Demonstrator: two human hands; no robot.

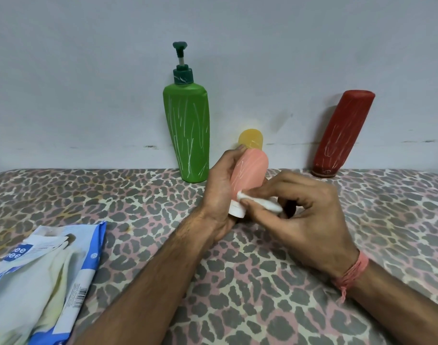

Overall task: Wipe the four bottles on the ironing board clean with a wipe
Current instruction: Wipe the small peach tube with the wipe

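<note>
My left hand [219, 195] grips the pink bottle [250, 173]; my right hand [305, 220] pinches the wipe [257, 199] against it. White streaks remain on it, on the green bottle [188, 135] at centre and on the red bottle [337, 135] at right.

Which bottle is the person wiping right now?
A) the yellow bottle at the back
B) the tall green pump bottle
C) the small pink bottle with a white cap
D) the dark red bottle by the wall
C: the left hand holds the small pink bottle with a white cap while the right hand presses a white wipe against it.

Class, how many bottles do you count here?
4: green pump bottle by the wall, red bottle leaning right, pink bottle in left hand, yellow bottle partly hidden behind.
</note>
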